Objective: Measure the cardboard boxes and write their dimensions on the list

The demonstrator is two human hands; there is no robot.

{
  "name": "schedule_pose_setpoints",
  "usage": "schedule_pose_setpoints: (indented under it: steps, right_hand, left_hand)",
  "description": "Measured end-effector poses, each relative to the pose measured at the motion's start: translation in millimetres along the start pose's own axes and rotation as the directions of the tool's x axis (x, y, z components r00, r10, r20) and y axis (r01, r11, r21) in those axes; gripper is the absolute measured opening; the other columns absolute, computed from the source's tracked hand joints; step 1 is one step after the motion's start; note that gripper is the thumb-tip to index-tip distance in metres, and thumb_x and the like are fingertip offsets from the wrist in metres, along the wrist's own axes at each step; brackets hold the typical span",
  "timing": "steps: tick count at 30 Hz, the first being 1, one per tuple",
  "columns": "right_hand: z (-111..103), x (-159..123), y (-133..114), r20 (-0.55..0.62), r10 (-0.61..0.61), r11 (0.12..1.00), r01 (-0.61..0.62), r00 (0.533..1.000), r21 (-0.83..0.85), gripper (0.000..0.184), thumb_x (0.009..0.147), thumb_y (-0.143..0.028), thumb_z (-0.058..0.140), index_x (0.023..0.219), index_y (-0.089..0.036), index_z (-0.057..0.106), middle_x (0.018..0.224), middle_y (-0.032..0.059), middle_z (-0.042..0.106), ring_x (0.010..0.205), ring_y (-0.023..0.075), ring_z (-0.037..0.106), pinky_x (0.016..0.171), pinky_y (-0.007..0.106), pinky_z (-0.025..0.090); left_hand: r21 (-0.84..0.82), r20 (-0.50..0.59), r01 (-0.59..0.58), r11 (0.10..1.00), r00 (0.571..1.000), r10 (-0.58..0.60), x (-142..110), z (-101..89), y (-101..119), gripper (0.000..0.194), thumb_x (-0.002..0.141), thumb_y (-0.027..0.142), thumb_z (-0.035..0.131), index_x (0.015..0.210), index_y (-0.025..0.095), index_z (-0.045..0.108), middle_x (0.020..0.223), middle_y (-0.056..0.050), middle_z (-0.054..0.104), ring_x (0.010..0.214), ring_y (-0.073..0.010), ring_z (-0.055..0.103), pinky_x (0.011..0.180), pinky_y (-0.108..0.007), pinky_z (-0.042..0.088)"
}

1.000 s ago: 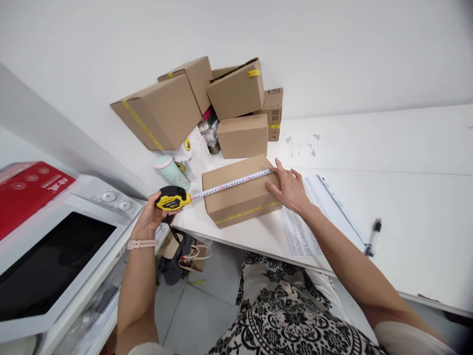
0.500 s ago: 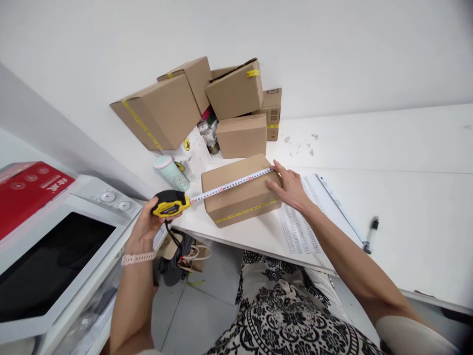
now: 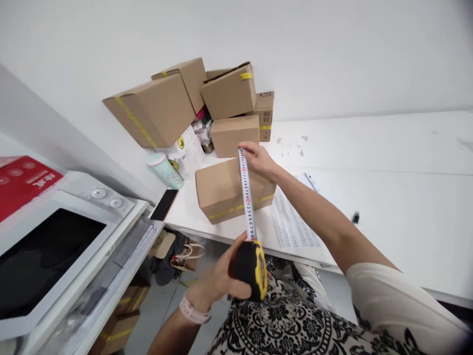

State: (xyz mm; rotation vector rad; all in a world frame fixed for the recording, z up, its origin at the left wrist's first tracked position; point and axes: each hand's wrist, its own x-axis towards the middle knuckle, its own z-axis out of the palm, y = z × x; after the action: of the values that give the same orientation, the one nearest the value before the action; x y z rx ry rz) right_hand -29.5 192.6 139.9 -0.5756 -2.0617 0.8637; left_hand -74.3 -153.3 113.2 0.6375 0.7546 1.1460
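My left hand (image 3: 221,276) is wrapped round the yellow and black case of a tape measure (image 3: 248,268), in front of the table edge. Its white blade (image 3: 246,192) runs out away from me, above a closed cardboard box (image 3: 218,185) with yellow tape along its front side. At the far end of the blade, my right hand (image 3: 256,157) pinches the tip near the box's back edge. Whether the blade touches the box top I cannot tell.
More cardboard boxes (image 3: 155,106) are stacked at the back left. A mint tumbler (image 3: 166,170) and a phone (image 3: 165,204) lie left of the box. Printed sheets (image 3: 293,222) are to the right, a microwave (image 3: 48,266) at far left.
The tape measure has swung from lying lengthwise along the box to crossing it front to back. My left hand moved right and toward me; my right hand moved left to the back edge.
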Motion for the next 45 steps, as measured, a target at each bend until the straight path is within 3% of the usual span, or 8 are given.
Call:
schedule_pose_setpoints:
  steps: [5, 9, 17, 24, 31, 37, 45]
  right_hand:
    - [18.3, 27.3, 14.5, 0.152, 0.068, 0.996, -0.057, 0.986, -0.072, 0.041, 0.090, -0.014, 0.045, 0.118, -0.015, 0.076, 0.139, 0.0108, 0.068, 0.132, 0.0232, 0.061, 0.119, 0.043, 0.040]
    - [25.3, 34.0, 21.8, 0.224, 0.110, 0.985, -0.076, 0.968, -0.152, 0.040, 0.090, -0.015, 0.048, 0.117, -0.017, 0.077, 0.140, 0.0085, 0.068, 0.132, 0.0232, 0.061, 0.119, 0.041, 0.041]
    - [27.6, 28.4, 26.2, 0.255, 0.145, 0.961, -0.076, 0.956, -0.265, 0.043, 0.093, -0.024, 0.053, 0.132, -0.027, 0.070, 0.135, 0.0015, 0.072, 0.123, 0.0254, 0.065, 0.113, 0.046, 0.046]
    - [27.8, 31.0, 23.5, 0.289, 0.201, 0.931, -0.091, 0.936, -0.354, 0.042, 0.094, -0.023, 0.049, 0.128, -0.029, 0.073, 0.139, -0.0011, 0.069, 0.126, 0.0266, 0.065, 0.111, 0.043, 0.048]
    - [25.3, 29.5, 14.8, 0.309, 0.224, 0.922, -0.098, 0.924, -0.376, 0.042, 0.095, -0.020, 0.047, 0.127, -0.025, 0.075, 0.139, 0.0019, 0.069, 0.129, 0.0279, 0.063, 0.110, 0.040, 0.048]
    - [24.9, 28.8, 12.3, 0.307, 0.227, 0.919, -0.098, 0.924, -0.382, 0.043, 0.094, -0.019, 0.048, 0.127, -0.025, 0.075, 0.139, 0.0013, 0.070, 0.127, 0.0295, 0.064, 0.109, 0.043, 0.049]
    - [24.6, 28.4, 12.7, 0.298, 0.232, 0.908, -0.097, 0.926, -0.408, 0.043, 0.094, -0.023, 0.049, 0.128, -0.028, 0.075, 0.138, -0.0008, 0.070, 0.126, 0.0300, 0.065, 0.110, 0.044, 0.050]
  left_hand:
    - [-0.017, -0.153, -0.121, 0.992, 0.981, 0.117, 44.4, 46.0, -7.7, 0.091, 0.056, 0.026, 0.096, 0.137, 0.025, 0.055, 0.119, -0.010, 0.065, 0.108, -0.0312, 0.067, 0.091, -0.044, 0.054]
    - [-0.038, -0.206, -0.161, 0.986, 0.967, 0.150, 58.2, 61.8, -6.5, 0.078, 0.058, 0.027, 0.094, 0.128, 0.022, 0.058, 0.118, -0.010, 0.065, 0.113, -0.0318, 0.065, 0.093, -0.043, 0.053]
    - [-0.071, -0.220, -0.198, 0.978, 0.959, 0.178, 54.5, 69.6, -9.3, 0.074, 0.061, 0.028, 0.093, 0.126, 0.021, 0.059, 0.134, -0.014, 0.062, 0.123, -0.0334, 0.061, 0.100, -0.043, 0.052]
    - [-0.075, -0.202, -0.172, 0.982, 0.967, 0.154, 51.9, 71.2, -11.0, 0.086, 0.062, 0.031, 0.093, 0.138, 0.022, 0.054, 0.115, -0.011, 0.066, 0.093, -0.0271, 0.071, 0.083, -0.041, 0.056]
    - [-0.083, -0.230, -0.194, 0.977, 0.958, 0.171, 51.3, 73.3, -11.9, 0.084, 0.063, 0.030, 0.093, 0.137, 0.023, 0.055, 0.139, -0.015, 0.060, 0.127, -0.0357, 0.059, 0.103, -0.047, 0.050]
    - [-0.090, -0.215, -0.200, 0.976, 0.961, 0.177, 51.5, 74.0, -12.0, 0.080, 0.063, 0.029, 0.092, 0.134, 0.023, 0.055, 0.143, -0.015, 0.058, 0.129, -0.0363, 0.058, 0.103, -0.047, 0.050]
    - [-0.058, -0.200, -0.193, 0.980, 0.963, 0.178, 42.2, 71.7, -6.5, 0.076, 0.066, 0.031, 0.089, 0.135, 0.024, 0.057, 0.119, -0.012, 0.068, 0.113, -0.0347, 0.067, 0.095, -0.048, 0.053]
